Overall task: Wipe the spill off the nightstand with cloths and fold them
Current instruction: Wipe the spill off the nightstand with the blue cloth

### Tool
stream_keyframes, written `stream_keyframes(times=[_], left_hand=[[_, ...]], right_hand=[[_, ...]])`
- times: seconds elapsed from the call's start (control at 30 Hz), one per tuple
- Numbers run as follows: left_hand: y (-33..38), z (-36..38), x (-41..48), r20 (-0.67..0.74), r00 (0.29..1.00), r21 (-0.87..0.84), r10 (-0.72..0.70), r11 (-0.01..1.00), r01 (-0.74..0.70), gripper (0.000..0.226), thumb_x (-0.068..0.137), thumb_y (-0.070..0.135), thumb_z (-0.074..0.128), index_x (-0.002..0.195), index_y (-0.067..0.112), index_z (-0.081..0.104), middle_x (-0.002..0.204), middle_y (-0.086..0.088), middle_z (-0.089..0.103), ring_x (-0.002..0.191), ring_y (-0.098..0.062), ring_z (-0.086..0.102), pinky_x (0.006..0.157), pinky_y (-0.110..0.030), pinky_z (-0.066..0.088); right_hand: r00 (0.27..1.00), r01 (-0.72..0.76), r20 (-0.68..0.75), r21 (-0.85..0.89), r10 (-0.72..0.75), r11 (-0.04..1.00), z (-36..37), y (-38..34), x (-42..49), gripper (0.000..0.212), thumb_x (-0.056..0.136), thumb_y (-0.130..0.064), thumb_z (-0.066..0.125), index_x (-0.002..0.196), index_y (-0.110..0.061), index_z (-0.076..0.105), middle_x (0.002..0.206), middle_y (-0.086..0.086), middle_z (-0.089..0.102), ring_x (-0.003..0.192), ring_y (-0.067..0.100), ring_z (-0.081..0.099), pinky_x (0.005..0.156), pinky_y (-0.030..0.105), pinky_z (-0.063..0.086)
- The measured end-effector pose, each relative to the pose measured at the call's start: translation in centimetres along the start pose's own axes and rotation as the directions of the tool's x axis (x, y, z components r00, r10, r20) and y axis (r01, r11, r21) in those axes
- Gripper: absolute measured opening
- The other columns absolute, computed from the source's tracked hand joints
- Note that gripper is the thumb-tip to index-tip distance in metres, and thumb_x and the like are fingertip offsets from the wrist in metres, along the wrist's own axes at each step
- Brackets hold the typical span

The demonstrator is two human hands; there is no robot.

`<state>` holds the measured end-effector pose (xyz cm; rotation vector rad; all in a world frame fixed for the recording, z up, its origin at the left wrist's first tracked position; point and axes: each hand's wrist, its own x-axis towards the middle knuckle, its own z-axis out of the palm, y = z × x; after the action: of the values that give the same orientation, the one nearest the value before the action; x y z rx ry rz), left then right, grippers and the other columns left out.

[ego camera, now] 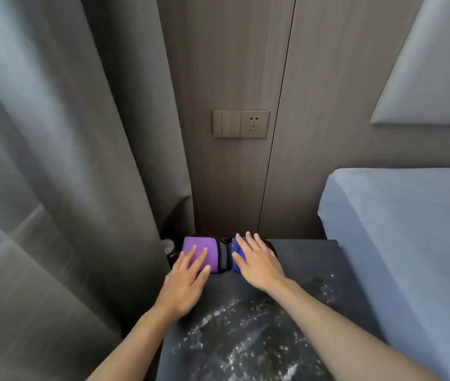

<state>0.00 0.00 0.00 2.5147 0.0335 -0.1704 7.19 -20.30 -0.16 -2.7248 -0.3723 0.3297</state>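
Note:
A dark nightstand (309, 259) fills the lower middle of the head view, with a wet spill (234, 336) of droplets spread over its near half. At its back edge lie a folded purple cloth (200, 247) and a folded blue cloth (237, 254), with a grey folded cloth (223, 257) between them. My left hand (188, 279) rests flat with its fingers on the purple cloth. My right hand (256, 261) lies flat over the blue cloth, fingers spread. Neither hand is closed around its cloth.
A grey curtain (61, 160) hangs along the left, touching the nightstand's side. A bed with a pale blue sheet (405, 243) borders the right. A wall panel with switches and a socket (240, 124) sits above. A small round object (168, 247) stands behind the purple cloth.

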Motion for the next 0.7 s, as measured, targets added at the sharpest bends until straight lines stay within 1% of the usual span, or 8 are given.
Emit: stream_keyframes(times=[0.1,0.17,0.23,0.33,0.43,0.5,0.57,0.7], left_hand=[[-1.6,1.5,1.0,-0.006,0.997,0.226,0.079,0.971,-0.075,0.096,0.072,0.082,-0.019,0.154,0.042,0.012,0.163,0.012,-0.006,0.152,-0.022,-0.011,0.121,-0.037,0.002],[-2.4,2.5,1.8,-0.016,0.993,0.292,0.115,0.951,-0.105,0.101,0.066,0.079,-0.03,0.153,0.045,0.009,0.159,0.016,-0.013,0.151,-0.021,-0.016,0.119,-0.037,-0.005],[-2.4,3.2,2.5,-0.018,0.99,0.347,0.138,0.93,-0.123,0.098,0.067,0.075,-0.033,0.152,0.045,0.004,0.158,0.017,-0.016,0.15,-0.02,-0.021,0.118,-0.037,-0.009],[-2.9,3.8,3.0,-0.004,0.989,0.384,0.151,0.913,-0.138,0.088,0.074,0.072,-0.03,0.152,0.046,0.0,0.163,0.014,-0.012,0.149,-0.019,-0.021,0.118,-0.038,-0.009],[-3.1,4.2,2.9,-0.011,0.99,0.406,0.143,0.905,-0.126,0.072,0.085,0.066,-0.017,0.152,0.046,-0.002,0.164,0.014,-0.009,0.15,-0.016,-0.02,0.12,-0.037,-0.011],[-3.2,4.3,2.9,-0.019,0.989,0.393,0.144,0.911,-0.125,0.073,0.085,0.068,-0.016,0.153,0.047,0.001,0.164,0.015,-0.009,0.149,-0.013,-0.02,0.121,-0.037,-0.01],[-3.4,4.2,2.8,-0.015,0.99,0.356,0.143,0.925,-0.128,0.08,0.081,0.072,-0.021,0.152,0.048,0.004,0.164,0.016,-0.01,0.149,-0.011,-0.022,0.121,-0.037,-0.009],[-3.4,3.8,2.4,0.017,0.993,0.289,0.12,0.95,-0.12,0.085,0.076,0.077,-0.023,0.151,0.051,0.005,0.163,0.019,-0.01,0.148,-0.007,-0.022,0.122,-0.038,-0.009]], right_hand=[[0.997,-0.026,-0.071,-0.119,0.017,0.993,1.8,0.4,1.8,0.103,0.072,-0.071,-0.028,0.159,-0.024,-0.002,0.168,0.0,-0.004,0.154,0.02,-0.01,0.123,0.039,-0.003],[0.994,-0.035,-0.11,-0.17,0.016,0.985,2.8,0.7,2.9,0.114,0.062,-0.065,-0.041,0.159,-0.021,-0.002,0.168,0.001,-0.007,0.153,0.02,-0.012,0.121,0.04,-0.008],[0.992,-0.032,-0.127,-0.226,0.003,0.974,3.5,1.0,3.3,0.114,0.061,-0.06,-0.047,0.159,-0.022,-0.002,0.168,0.0,-0.008,0.153,0.02,-0.014,0.12,0.042,-0.011],[0.989,-0.028,-0.148,-0.274,-0.013,0.961,4.3,1.4,3.4,0.089,0.081,-0.055,-0.033,0.159,-0.024,-0.003,0.168,-0.004,-0.008,0.153,0.019,-0.012,0.12,0.045,-0.012],[0.988,-0.018,-0.152,-0.31,-0.031,0.951,4.5,1.6,3.1,0.08,0.085,-0.049,-0.023,0.159,-0.027,-0.004,0.168,-0.004,-0.009,0.153,0.019,-0.012,0.12,0.047,-0.012],[0.989,-0.015,-0.141,-0.332,-0.034,0.943,4.3,1.8,3.1,0.072,0.089,-0.049,-0.02,0.158,-0.03,-0.009,0.167,-0.005,-0.013,0.153,0.019,-0.015,0.119,0.051,-0.013],[0.991,-0.015,-0.128,-0.326,-0.028,0.945,3.9,2.1,3.1,0.058,0.101,-0.048,-0.006,0.157,-0.033,-0.01,0.166,-0.006,-0.015,0.152,0.019,-0.017,0.119,0.055,-0.013],[0.995,-0.006,-0.097,-0.323,-0.027,0.946,3.5,2.6,3.1,0.054,0.106,-0.044,0.005,0.156,-0.035,-0.013,0.166,-0.006,-0.017,0.152,0.017,-0.019,0.12,0.053,-0.013]])
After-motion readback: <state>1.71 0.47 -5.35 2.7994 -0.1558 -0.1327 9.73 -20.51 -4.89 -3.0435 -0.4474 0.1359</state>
